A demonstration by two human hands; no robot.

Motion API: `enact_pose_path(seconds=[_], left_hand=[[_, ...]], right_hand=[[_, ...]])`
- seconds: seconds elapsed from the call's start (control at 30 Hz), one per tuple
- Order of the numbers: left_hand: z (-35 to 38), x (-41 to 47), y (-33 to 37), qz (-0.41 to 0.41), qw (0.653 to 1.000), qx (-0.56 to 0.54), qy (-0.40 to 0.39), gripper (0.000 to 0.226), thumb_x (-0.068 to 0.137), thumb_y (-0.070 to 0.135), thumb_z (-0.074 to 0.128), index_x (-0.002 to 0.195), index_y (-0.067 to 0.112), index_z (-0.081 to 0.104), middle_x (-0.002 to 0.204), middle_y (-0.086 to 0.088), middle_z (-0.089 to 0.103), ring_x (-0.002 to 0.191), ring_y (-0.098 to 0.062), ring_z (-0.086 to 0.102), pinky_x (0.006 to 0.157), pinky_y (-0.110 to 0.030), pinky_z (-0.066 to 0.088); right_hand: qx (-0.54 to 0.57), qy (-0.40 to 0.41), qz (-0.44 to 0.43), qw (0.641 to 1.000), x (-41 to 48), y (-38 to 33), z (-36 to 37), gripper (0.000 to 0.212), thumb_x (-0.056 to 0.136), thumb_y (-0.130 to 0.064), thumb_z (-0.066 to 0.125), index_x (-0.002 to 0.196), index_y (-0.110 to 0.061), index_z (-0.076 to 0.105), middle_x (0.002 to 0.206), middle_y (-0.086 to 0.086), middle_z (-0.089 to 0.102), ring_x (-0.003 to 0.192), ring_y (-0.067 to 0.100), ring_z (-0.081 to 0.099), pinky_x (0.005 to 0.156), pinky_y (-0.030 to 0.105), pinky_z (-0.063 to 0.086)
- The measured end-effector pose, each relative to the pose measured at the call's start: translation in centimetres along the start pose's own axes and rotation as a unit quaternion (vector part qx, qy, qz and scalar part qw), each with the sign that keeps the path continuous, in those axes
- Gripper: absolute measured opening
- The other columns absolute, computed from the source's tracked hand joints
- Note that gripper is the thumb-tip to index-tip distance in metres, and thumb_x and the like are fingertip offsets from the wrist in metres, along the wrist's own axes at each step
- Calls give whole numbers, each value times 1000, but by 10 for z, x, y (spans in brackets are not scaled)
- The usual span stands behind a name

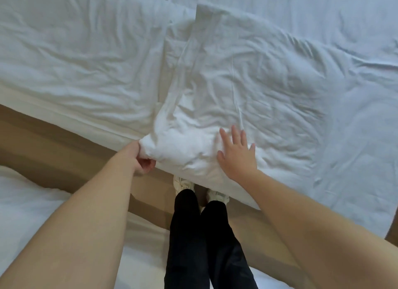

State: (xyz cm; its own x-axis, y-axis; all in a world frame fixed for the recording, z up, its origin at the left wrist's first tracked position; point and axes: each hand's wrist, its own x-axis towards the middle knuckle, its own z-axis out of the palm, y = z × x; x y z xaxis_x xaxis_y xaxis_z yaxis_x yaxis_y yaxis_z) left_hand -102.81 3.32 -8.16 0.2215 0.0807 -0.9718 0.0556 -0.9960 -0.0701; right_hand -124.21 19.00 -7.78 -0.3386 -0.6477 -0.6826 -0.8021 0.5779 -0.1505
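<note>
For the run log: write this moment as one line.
scene: white pillow on bed | left hand: grips its near corner | right hand: flat on it, fingers spread | second pillow: alongside, untouched

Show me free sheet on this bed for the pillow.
Bare sheet lies right of the pillow and in a strip beyond both pillows at the top. The left is crowded: the second pillow fills it, meeting the first, whose corner the left hand grips while the right hand presses flat.
</note>
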Motion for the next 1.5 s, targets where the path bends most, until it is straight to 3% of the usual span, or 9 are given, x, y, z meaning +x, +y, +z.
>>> enact_pose_path(seconds=[0.1,0.23,0.43,0.77,0.87,1.03,1.17,1.37,1.5], left_hand=[[9,21,14,16,998,54,30,16,89,19,60,75,12,58,51,-1,53,40,-13,47,39,-16,41],[-5,33,14,207,949,152,183,23,86,11,68,108,12,62,98,-6,61,80,-25,57,72,-31,52],[-7,18,28,275,859,400,163,14,86,4,50,86,11,62,78,-8,57,62,-22,50,54,-26,44],[11,38,46,330,821,409,223,22,92,21,50,71,15,51,75,-4,52,72,-28,54,61,-30,42],[30,25,44,342,833,352,256,20,97,20,41,103,12,58,97,-5,58,92,-31,58,80,-40,50],[91,-10,11,665,550,485,143,49,95,26,38,142,12,40,151,-12,37,141,-30,29,113,-52,27],[148,1,-11,678,327,655,68,60,96,39,28,154,22,21,162,-11,10,150,-28,6,117,-58,9],[116,39,6,415,489,731,235,64,102,42,23,155,18,-4,161,-15,-10,148,-38,-5,116,-59,5],[109,15,-22,565,309,755,121,69,99,42,26,154,19,-7,161,-12,-13,149,-33,-8,116,-56,3]], right_hand=[[-40,10,-82,996,31,-21,-3,64,100,-27,35,155,-28,3,163,7,-8,150,33,-7,116,60,14],[-61,-4,-115,992,40,-36,-17,68,96,-20,40,155,-27,6,163,6,-6,150,32,-4,115,60,18],[-80,-19,-130,988,64,-48,-40,69,96,-17,41,154,-28,6,163,4,-8,150,30,-7,117,58,13],[-112,34,-120,986,97,-57,-34,66,96,-23,33,155,-30,4,163,4,-13,149,31,-15,112,70,7],[-91,48,-87,991,99,-51,-37,62,100,-32,29,155,-34,2,163,1,-17,149,30,-17,110,72,7],[-18,78,41,996,86,-15,-37,63,99,-47,23,154,-38,-8,160,-1,-25,147,31,-22,109,74,5],[26,86,112,990,87,33,-37,62,100,-49,26,154,-40,-4,161,-4,-23,148,29,-19,108,74,8],[95,52,332,937,58,128,-11,62,99,-51,26,154,-41,-2,162,-3,-19,149,33,-13,103,77,15],[63,29,194,979,14,129,4,64,100,-45,31,154,-38,-4,162,1,-19,148,36,-13,103,75,16]])
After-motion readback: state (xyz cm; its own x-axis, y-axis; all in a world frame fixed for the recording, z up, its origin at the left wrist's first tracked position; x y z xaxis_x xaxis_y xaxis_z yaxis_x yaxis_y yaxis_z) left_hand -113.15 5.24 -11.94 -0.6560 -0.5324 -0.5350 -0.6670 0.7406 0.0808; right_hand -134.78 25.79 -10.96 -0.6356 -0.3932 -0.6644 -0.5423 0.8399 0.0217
